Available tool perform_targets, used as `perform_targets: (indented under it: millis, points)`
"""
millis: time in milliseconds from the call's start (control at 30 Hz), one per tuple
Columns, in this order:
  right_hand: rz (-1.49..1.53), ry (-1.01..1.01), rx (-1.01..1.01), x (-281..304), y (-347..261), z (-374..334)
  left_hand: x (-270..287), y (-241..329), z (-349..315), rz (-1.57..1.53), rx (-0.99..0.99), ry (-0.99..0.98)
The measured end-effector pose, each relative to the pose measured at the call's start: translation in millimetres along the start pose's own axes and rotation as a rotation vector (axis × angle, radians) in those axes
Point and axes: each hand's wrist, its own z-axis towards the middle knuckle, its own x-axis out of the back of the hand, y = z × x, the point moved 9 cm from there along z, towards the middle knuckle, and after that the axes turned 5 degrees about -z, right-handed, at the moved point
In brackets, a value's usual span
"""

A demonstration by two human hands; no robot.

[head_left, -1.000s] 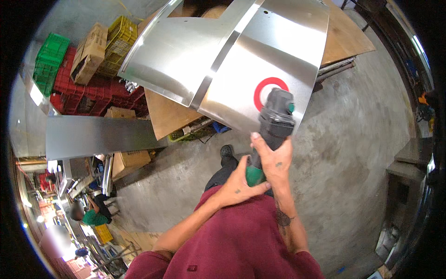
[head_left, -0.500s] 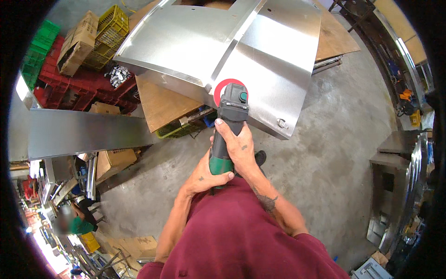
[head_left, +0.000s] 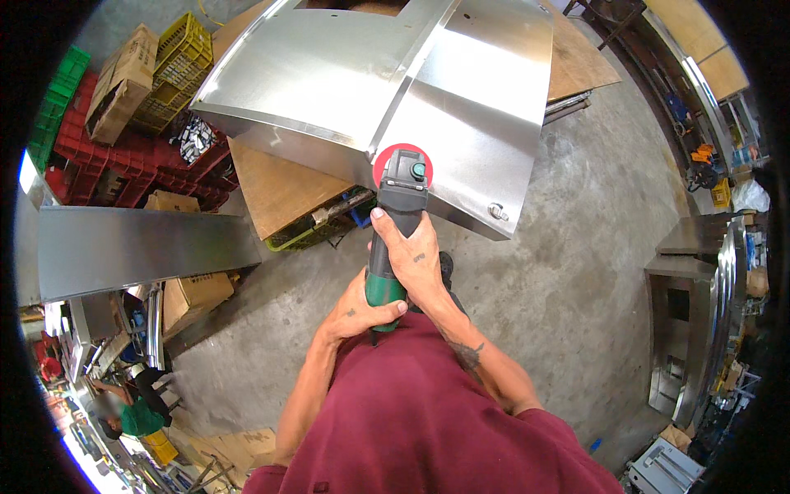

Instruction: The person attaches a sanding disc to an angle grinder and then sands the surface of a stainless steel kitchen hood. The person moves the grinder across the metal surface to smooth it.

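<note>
An angle grinder (head_left: 385,262) with a black and green body and a red disc (head_left: 381,169) lies lengthwise in front of me, held in both hands. My left hand (head_left: 362,309) is wrapped around its green rear end, close to my shirt. Further forward, my right hand (head_left: 411,251) grips the black body just behind the head. The disc is at the near edge of a brushed metal panel (head_left: 329,78), by the corner where two sheets meet. Whether it touches the metal cannot be told. A small latch (head_left: 497,211) sits on the panel's right near corner.
The panel rests on a wooden board (head_left: 284,185). Red crates (head_left: 74,136), a yellow crate (head_left: 177,62) and a cardboard box (head_left: 123,86) stand at the left. A long metal sheet (head_left: 148,251) juts in below them. Another person (head_left: 140,416) is at the lower left. Metal cabinets (head_left: 679,313) line the right.
The red disc now looks more filled in, where a pale centre showed before. The whole scene has shifted slightly left in view. Both hands keep the same hold on the grinder.
</note>
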Motion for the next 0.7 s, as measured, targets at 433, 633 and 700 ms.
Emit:
perform_targets:
  millis: [433,633,700]
  points:
    - [-0.077,0.005,-0.004,-1.7,3.4,4.6,-0.5,0.7,1.2,-0.034,0.002,-0.004]
    - [-0.074,0.000,0.009,-4.2,0.0,4.3,4.3,0.9,3.5,-0.007,-0.101,0.015]
    - [-0.071,-0.002,0.001,-5.0,1.2,4.3,6.0,-0.6,3.7,0.002,-0.090,0.018]
